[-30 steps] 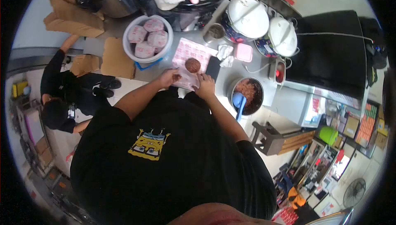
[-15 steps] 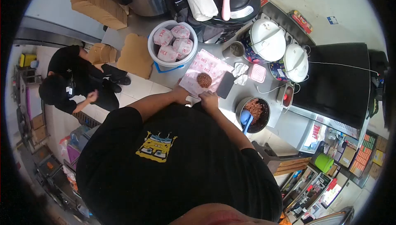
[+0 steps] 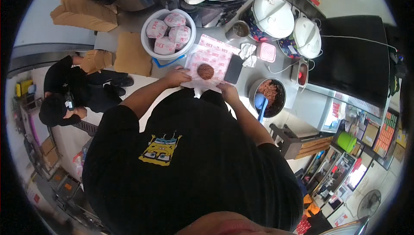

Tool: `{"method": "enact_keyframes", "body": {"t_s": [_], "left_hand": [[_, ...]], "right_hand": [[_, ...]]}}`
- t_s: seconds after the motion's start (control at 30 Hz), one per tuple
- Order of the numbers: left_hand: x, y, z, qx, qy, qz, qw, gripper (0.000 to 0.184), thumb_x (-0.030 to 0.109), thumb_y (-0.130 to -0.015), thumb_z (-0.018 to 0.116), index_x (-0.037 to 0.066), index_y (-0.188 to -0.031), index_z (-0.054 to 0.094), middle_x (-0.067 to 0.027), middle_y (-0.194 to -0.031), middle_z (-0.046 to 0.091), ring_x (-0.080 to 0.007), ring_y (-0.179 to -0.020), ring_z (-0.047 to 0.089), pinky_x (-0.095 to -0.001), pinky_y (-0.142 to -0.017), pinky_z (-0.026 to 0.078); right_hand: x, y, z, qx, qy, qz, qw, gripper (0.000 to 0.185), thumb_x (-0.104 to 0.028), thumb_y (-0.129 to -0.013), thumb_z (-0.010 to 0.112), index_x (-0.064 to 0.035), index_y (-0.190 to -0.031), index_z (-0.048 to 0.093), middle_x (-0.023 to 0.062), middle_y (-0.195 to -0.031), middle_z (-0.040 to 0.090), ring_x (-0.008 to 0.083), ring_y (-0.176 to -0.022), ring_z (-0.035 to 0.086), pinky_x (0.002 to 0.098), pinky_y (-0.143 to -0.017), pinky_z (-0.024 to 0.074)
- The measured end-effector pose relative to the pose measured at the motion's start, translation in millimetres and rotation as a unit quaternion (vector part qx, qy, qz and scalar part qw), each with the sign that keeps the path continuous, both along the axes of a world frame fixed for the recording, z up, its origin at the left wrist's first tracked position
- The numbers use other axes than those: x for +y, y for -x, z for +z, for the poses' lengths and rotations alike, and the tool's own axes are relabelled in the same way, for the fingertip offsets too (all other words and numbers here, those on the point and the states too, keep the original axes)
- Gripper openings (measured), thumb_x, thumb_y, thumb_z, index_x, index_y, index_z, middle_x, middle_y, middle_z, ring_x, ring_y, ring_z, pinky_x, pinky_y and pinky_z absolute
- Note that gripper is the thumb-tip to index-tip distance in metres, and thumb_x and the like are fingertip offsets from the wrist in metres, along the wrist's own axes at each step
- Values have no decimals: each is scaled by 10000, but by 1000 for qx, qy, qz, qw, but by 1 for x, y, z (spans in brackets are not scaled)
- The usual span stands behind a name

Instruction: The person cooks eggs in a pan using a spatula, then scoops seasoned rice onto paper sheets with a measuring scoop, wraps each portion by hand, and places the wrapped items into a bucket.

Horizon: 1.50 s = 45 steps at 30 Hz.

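A printed pink-and-white sheet of wrapping paper [image 3: 215,58] lies on the metal counter, with a round mound of reddish-brown rice [image 3: 205,71] near its front edge. At the paper's near left corner, my left hand [image 3: 177,77] has its fingers closed on the edge. My right hand [image 3: 227,93] pinches the near right edge, which is slightly raised. A dark flat slab [image 3: 233,68] rests at the paper's right side. Left of the paper stands a white bucket [image 3: 144,41] with several wrapped rice bundles [image 3: 164,45].
Right of my right hand, a pot [image 3: 282,105] holds reddish rice and a blue scoop [image 3: 260,101]. A metal cup [image 3: 238,30], a folded cloth [image 3: 247,54], a pink box [image 3: 266,52] and lidded containers [image 3: 273,17] line the back. A co-worker [image 3: 64,88] is at the left.
My hands have moved apart to the paper's two near corners, the left going left and the right going right. The co-worker's arm has drawn in. The whole view has shifted slightly.
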<state>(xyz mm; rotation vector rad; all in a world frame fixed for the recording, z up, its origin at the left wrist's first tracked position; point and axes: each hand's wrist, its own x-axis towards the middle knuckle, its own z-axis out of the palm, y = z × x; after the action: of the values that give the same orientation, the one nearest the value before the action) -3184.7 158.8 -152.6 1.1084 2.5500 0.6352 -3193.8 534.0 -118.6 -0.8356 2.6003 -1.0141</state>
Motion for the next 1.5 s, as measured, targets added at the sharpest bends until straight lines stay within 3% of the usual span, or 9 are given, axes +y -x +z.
{"method": "enact_keyframes", "body": {"t_s": [0.23, 0.3, 0.4, 0.6, 0.73, 0.8, 1.1, 1.3, 1.5], "left_hand": [[-4, -26, 9, -137, -211, 196, 948, 210, 242, -878, 751, 98, -1030, 768, -140, -1040, 754, -348, -1037, 710, -472, -901, 518], [6, -24, 16, -305, -213, 412, 832, 238, 258, -952, 683, 31, -952, 756, -230, -926, 730, -393, -880, 719, -455, -784, 546], [14, -18, -53, -287, -190, 511, 788, 341, 316, -986, 635, -3, -942, 745, -243, -910, 726, -394, -867, 716, -468, -786, 533], [49, 2, 20, -172, -46, 566, 805, 367, 296, -970, 588, 30, -1208, 676, -219, -1083, 718, -385, -1010, 687, -508, -843, 513], [79, -10, 81, 91, 46, 389, 916, 462, 257, -910, 642, 19, -1304, 607, -208, -1359, 592, -358, -1240, 564, -557, -999, 439], [85, -15, 56, 25, 59, 65, 996, 617, 358, -897, 674, 27, -1400, 541, -190, -1562, 392, -333, -1437, 362, -598, -1122, 304], [102, -24, 61, 65, 156, 79, 982, 782, 524, -914, 630, 30, -1495, 456, -168, -1591, 370, -341, -1483, 318, -614, -1171, 258], [101, -23, 60, 47, 143, 83, 985, 822, 530, -924, 613, 21, -1534, 400, -159, -1624, 333, -349, -1517, 261, -639, -1190, 206], [102, -17, 72, 29, 148, 74, 986, 816, 523, -933, 611, 17, -1536, 394, -156, -1627, 332, -359, -1516, 259, -627, -1191, 209]], "right_hand": [[-15, 0, 1, -182, 109, -156, 965, 160, -82, -951, 661, -12, -1058, 757, 148, -907, 766, 212, -800, 718, 343, -724, 548], [-20, 8, -11, -221, 141, -214, 941, 166, -116, -970, 671, 12, -1036, 753, 121, -859, 764, 154, -756, 691, 317, -686, 528], [-27, 29, -23, -254, 76, -285, 921, 256, -222, -967, 692, 23, -906, 734, 75, -720, 699, 125, -653, 621, 319, -616, 483], [-32, 43, -40, -236, -44, -312, 919, 322, -332, -883, 720, -13, -850, 745, 119, -667, 688, 217, -619, 663, 378, -634, 506], [-33, 41, -44, -231, -59, -336, 911, 299, -313, -852, 718, -16, -841, 750, 154, -680, 704, 291, -662, 700, 415, -671, 531], [-38, 41, -36, -171, -122, -303, 930, 275, -278, -836, 709, -17, -907, 756, 183, -761, 721, 370, -770, 718, 446, -737, 553], [-111, 94, 2, 62, -211, -84, 972, 782, -280, -845, 732, -149, -1532, 380, 141, -1401, 588, 339, -1307, 555, 535, -1034, 467], [-121, 145, 17, -92, -371, -32, 924, 550, -337, -864, 736, -153, -1348, 552, 112, -1353, 629, 302, -1288, 575, 550, -1040, 453], [-92, 142, -7, -109, -112, 45, 987, 187, -173, -815, 695, -92, -976, 745, 153, -1067, 709, 362, -1047, 675, 462, -866, 557]]}}
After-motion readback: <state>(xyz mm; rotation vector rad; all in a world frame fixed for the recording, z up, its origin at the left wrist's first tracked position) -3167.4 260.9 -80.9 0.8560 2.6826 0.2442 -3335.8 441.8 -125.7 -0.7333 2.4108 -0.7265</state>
